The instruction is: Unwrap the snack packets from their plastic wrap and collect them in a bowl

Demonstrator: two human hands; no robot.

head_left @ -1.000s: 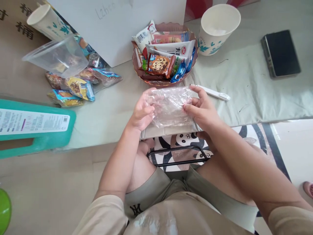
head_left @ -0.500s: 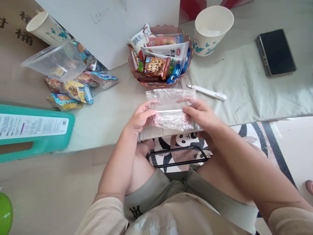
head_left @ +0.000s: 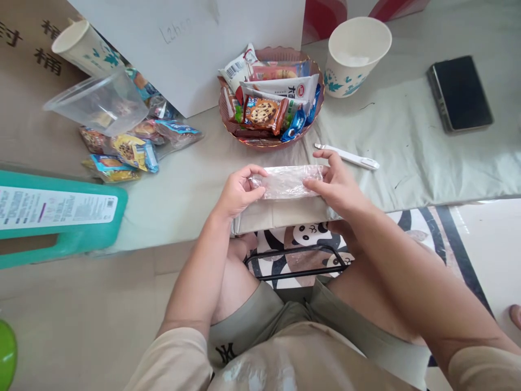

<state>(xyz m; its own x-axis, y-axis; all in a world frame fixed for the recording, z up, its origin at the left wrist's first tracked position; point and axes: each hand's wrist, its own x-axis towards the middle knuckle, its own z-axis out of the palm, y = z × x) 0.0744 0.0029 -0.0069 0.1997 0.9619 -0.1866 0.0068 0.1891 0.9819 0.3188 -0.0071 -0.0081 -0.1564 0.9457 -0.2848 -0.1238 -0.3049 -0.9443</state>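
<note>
A clear plastic bag [head_left: 287, 182], folded into a narrow strip, lies at the near edge of the cloth-covered table [head_left: 407, 152]. My left hand [head_left: 237, 190] pinches its left end with curled fingers. My right hand [head_left: 337, 184] grips its right end, thumb on top. Just beyond the bag stands a brown bowl [head_left: 234, 127] heaped with wrapped snacks [head_left: 271, 103]. A white pen-like stick [head_left: 348, 156] rests to the right of my right hand.
A clear plastic tub [head_left: 97, 103] lies tipped over a pile of snack packets [head_left: 126, 149] at the left. Two paper cups [head_left: 354, 54] [head_left: 83, 48], a dark phone [head_left: 459, 92], a white board [head_left: 191, 43] and a teal jug [head_left: 57, 212] surround the spot.
The bag, spread out wide between my hands a second ago, has been folded down into a narrow strip. Both hands have stayed at its ends.
</note>
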